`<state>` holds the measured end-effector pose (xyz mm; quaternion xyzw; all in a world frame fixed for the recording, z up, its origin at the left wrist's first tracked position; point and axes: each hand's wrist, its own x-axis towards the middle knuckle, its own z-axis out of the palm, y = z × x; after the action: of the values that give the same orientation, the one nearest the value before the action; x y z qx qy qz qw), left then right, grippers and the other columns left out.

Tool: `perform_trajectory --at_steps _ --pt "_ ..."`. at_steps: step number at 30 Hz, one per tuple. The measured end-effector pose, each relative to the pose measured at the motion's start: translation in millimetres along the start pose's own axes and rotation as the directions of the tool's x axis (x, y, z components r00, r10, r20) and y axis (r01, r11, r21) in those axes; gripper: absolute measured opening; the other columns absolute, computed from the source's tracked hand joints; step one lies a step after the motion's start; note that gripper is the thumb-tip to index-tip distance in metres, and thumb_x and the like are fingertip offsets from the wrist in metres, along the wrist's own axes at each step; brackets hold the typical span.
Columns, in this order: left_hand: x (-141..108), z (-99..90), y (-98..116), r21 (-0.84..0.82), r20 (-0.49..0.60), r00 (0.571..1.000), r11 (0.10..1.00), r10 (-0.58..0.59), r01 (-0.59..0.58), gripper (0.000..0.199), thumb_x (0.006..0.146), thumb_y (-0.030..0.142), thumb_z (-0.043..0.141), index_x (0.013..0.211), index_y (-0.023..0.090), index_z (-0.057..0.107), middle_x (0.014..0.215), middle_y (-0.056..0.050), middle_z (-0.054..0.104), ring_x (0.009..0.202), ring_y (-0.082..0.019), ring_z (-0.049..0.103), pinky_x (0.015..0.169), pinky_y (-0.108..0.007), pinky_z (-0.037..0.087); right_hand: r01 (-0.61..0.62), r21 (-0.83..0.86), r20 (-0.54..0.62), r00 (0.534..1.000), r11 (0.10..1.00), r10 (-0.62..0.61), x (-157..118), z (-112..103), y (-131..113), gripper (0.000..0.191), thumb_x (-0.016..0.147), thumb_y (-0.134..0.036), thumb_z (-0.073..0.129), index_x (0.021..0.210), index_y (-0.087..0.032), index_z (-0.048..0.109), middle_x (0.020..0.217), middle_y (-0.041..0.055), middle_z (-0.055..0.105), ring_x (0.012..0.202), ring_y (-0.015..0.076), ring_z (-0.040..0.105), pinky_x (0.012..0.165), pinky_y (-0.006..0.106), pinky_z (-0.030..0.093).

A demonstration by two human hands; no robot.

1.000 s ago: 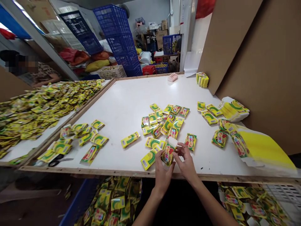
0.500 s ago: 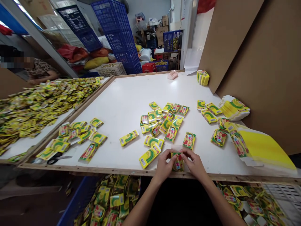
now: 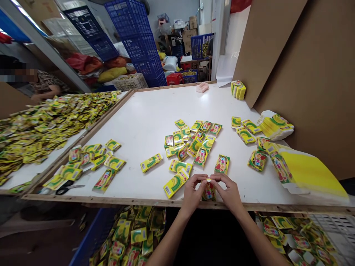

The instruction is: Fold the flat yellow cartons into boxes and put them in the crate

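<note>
At the near edge of a white counter, a worker's left hand and right hand pinched a small yellow-green packet between their fingers, just short of scattered matching packets.

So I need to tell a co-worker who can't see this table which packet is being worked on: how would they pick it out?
Start at the white table and go to the middle of its near wooden edge. There the left hand and right hand meet on one small yellow packet. Unlike the loose packets lying flat just beyond, it is pinched at its top by both hands.
</note>
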<state>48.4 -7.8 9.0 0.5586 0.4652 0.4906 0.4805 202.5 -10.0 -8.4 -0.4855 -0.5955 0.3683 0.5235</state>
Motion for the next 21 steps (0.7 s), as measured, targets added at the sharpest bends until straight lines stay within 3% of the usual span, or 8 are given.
perform_trajectory --at_steps 5,10,17,21 --pt "7 3.5 4 0.009 -0.041 0.997 0.997 -0.071 0.071 0.020 0.077 0.033 0.067 0.087 0.016 0.067 0.083 -0.005 0.068 0.077 -0.017 0.062 0.073 -0.028 0.049 -0.110 -0.037 -0.045 0.993 0.993 0.109 4 1 -2 0.031 0.081 -0.044 0.062 0.096 -0.019 0.069 0.089 0.0075 0.070 0.077 0.0202 0.062 0.073 0.034 0.052" --pt "14 3.7 -1 -0.054 -0.016 0.992 0.991 -0.122 0.122 0.019 0.074 0.033 0.068 0.081 0.015 0.066 0.074 -0.003 0.065 0.066 -0.013 0.058 0.064 -0.024 0.046 -0.165 0.014 -0.013 0.986 0.986 0.165 9 -1 -7 0.030 0.080 -0.046 0.062 0.087 -0.018 0.070 0.080 0.0059 0.070 0.069 0.0188 0.061 0.067 0.031 0.051" --pt "5 -3.6 -3 0.050 0.060 0.998 0.998 -0.027 0.024 0.020 0.079 0.033 0.065 0.088 0.016 0.071 0.089 -0.008 0.069 0.085 -0.019 0.063 0.078 -0.030 0.050 -0.047 0.005 0.035 0.998 0.999 0.047 2 -5 2 0.021 0.084 -0.039 0.061 0.085 -0.021 0.070 0.092 0.0068 0.070 0.086 0.0212 0.062 0.072 0.032 0.049" --pt "-1 -0.2 -2 0.067 0.075 0.997 0.998 -0.011 0.006 0.019 0.080 0.030 0.064 0.092 0.018 0.072 0.090 -0.008 0.070 0.087 -0.020 0.064 0.078 -0.031 0.051 -0.001 -0.005 0.068 0.998 1.000 0.002 -2 -5 3 0.019 0.085 -0.038 0.060 0.087 -0.022 0.070 0.092 0.0061 0.070 0.090 0.0217 0.062 0.076 0.033 0.049"
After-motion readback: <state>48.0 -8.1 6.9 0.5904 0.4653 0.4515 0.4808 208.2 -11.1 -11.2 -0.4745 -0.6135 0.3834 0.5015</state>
